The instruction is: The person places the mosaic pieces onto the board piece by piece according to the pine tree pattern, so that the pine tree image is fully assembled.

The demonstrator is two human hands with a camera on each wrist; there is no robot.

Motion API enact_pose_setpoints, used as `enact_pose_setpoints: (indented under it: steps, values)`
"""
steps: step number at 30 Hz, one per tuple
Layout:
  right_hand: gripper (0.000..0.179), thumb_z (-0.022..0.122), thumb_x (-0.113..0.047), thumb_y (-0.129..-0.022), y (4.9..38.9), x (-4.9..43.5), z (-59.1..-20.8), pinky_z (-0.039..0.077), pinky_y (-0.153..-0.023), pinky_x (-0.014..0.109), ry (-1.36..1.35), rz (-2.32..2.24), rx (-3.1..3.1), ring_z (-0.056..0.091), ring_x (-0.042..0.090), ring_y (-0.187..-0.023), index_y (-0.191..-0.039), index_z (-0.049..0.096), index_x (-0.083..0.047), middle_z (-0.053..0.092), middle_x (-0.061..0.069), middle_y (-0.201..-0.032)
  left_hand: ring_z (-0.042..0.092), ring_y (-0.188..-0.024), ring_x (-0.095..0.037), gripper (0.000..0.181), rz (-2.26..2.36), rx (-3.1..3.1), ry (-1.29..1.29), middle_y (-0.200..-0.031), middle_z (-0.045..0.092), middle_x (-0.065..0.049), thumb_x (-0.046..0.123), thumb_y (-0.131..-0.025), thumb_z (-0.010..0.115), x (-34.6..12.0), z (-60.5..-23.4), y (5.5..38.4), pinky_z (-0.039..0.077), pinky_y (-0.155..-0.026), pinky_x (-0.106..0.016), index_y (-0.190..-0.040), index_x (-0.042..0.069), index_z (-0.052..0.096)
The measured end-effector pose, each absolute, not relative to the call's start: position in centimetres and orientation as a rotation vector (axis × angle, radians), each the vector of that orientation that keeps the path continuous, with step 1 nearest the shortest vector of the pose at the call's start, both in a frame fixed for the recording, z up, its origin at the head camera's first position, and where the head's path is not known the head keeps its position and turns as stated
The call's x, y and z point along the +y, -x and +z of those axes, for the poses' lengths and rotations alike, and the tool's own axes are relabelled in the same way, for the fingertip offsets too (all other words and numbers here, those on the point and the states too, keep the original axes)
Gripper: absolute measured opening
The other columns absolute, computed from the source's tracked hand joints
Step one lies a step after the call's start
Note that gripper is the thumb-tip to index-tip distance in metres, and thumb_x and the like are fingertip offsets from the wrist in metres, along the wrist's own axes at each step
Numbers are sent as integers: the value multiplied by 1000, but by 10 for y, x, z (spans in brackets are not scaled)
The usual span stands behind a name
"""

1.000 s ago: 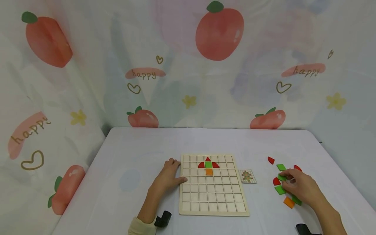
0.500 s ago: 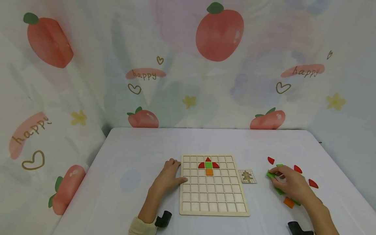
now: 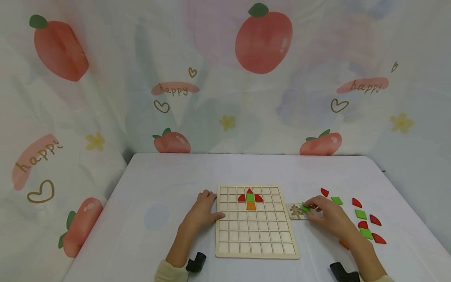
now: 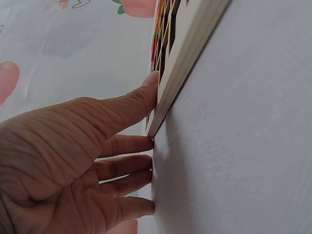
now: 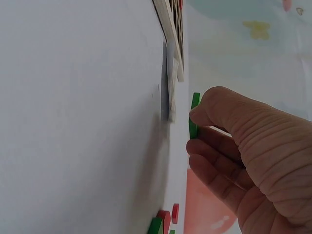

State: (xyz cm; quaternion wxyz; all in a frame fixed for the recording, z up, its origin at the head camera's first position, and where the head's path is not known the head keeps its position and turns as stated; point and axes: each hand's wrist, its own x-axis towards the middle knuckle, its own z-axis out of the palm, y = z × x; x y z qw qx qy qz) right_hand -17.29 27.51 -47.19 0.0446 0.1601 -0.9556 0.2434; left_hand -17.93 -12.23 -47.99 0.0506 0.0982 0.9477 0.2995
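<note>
Along the back and left side hangs a pale curtain [image 3: 246, 103] printed with red fruit [image 3: 263, 43], meeting the far edge of the white table [image 3: 169, 176]. Broad tabletop spreads leftward from the gridded board [image 3: 255, 237], and a band of it runs beyond the board's far edge. At the board's left edge, the left hand [image 3: 201, 209] has its fingers stretched out, the thumb touching the rim. Across from it, the right hand [image 3: 327, 213] stands to the right of a small picture card [image 3: 293, 212], which lies just beside the board's right edge; whether they touch is hard to tell. Between thumb and fingers this hand pinches a green piece [image 5: 196, 101], raised off the tabletop and apart from the card. Farther right, loose red pieces [image 3: 375, 219] and green pieces [image 3: 361, 214] lie scattered with gaps between most, and an orange block [image 3: 344, 244] shows partly behind the right forearm [image 3: 366, 252]. Cells towards the board's far edge hold two red quarter-rounds [image 3: 258, 198], a green square [image 3: 250, 198], an orange square [image 3: 251, 206] and a red triangle [image 3: 249, 191].
</note>
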Motion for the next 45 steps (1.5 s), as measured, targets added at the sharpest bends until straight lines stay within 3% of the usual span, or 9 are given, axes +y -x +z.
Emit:
enact_pose_setpoints:
  steps: [14, 20, 37, 45]
  values:
    - [23, 79, -4, -83, 177, 238, -475, 57, -82, 32, -678, 765, -2889, 60, 9, -89, -102, 72, -14, 66, -9, -100, 49, -128, -37, 67, 940, 2885, -309, -130, 55, -21, 25, -84, 86, -123, -478, 179, 49, -105, -51, -136, -6, 57]
    - [21, 77, -4, -85, 180, 223, -475, 57, -86, 36, -732, 793, -2898, 60, 12, -93, -102, 72, -16, 66, -9, -102, 48, -129, -38, 68, 936, 2880, -305, -131, 54, -21, 25, -85, 86, -123, -478, 180, 48, -105, -51, -137, -6, 57]
    - [21, 76, 1, -83, 188, 183, -476, 58, -85, 37, -905, 751, -2869, 62, 13, -93, -98, 72, -13, 66, -6, -99, 49, -127, -36, 67, 925, 2888, -327, -130, 54, -21, 26, -85, 86, -123, -480, 180, 49, -105, -51, -137, -6, 57]
    - [14, 76, 1, -85, 190, 173, -476, 59, -85, 39, -997, 721, -2803, 66, 21, -97, -97, 75, -7, 71, 2, -104, 49, -127, -36, 67, 920, 2898, -334, -130, 55, -20, 26, -85, 86, -123, -481, 180, 49, -104, -50, -136, -5, 57]
